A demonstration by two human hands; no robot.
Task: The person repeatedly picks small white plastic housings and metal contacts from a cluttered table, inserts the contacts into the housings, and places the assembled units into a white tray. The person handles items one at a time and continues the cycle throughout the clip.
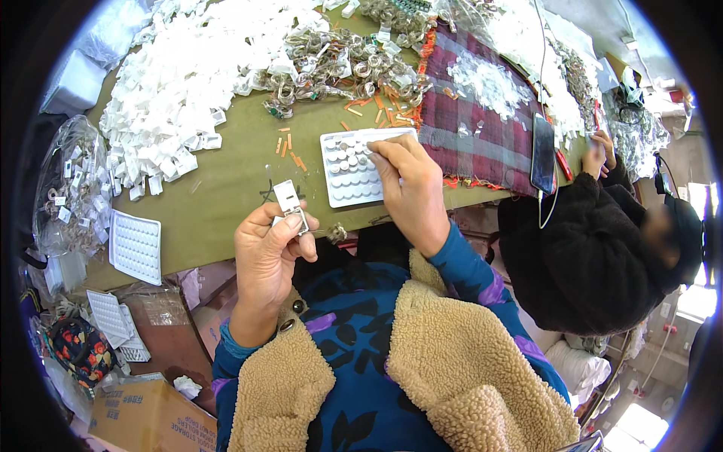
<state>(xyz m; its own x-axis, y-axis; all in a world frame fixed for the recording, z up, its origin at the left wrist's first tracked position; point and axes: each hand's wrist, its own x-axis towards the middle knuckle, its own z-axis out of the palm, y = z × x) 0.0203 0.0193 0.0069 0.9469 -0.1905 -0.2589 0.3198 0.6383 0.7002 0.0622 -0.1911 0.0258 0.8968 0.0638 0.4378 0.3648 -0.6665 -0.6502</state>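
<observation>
Between the thumb and fingers of my left hand is a small white plastic casing, its flap standing up from the lower part. My right hand reaches over a white tray of round pockets. Thumb and forefinger are pinched together at its upper right, among small silver button cells; whatever is between the fingertips is hidden. The cells sit in the tray's upper and middle rows, while bare pockets show in the lower rows.
A heap of white casings covers the far left. Behind the tray lie tangled metal-and-white parts and orange strips. A plaid cloth and a phone lie rightward, near a co-worker. Another pocketed tray overhangs the left edge.
</observation>
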